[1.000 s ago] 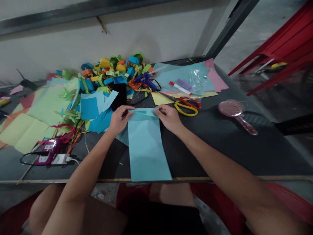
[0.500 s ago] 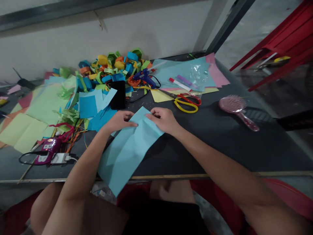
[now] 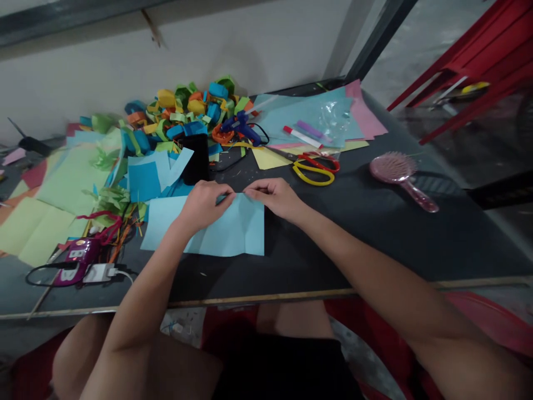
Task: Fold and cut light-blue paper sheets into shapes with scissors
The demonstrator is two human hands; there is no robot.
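A light blue sheet of paper (image 3: pixel 225 233) lies crosswise in front of me, with faint creases running down it. My left hand (image 3: pixel 206 203) pinches its far edge between thumb and fingers. Just to the right, my right hand (image 3: pixel 272 197) grips the same edge near the corner, so the fingertips almost meet. Behind my left hand is a black phone-like slab (image 3: pixel 196 158). Scissors with red and yellow handles (image 3: pixel 314 168) rest beyond my right hand.
A heap of coloured paper pieces (image 3: pixel 179 114) sits by the wall, beside a blue glue gun (image 3: pixel 241 128). Green sheets (image 3: pixel 79 178) and a purple power strip (image 3: pixel 79 261) lie left. Markers (image 3: pixel 303 136) and a pink hairbrush (image 3: pixel 400 172) lie right.
The blue sheet has turned from slanting over the table's front edge to lying crosswise on the table. Both hands have shifted to its far long edge and come closer together.
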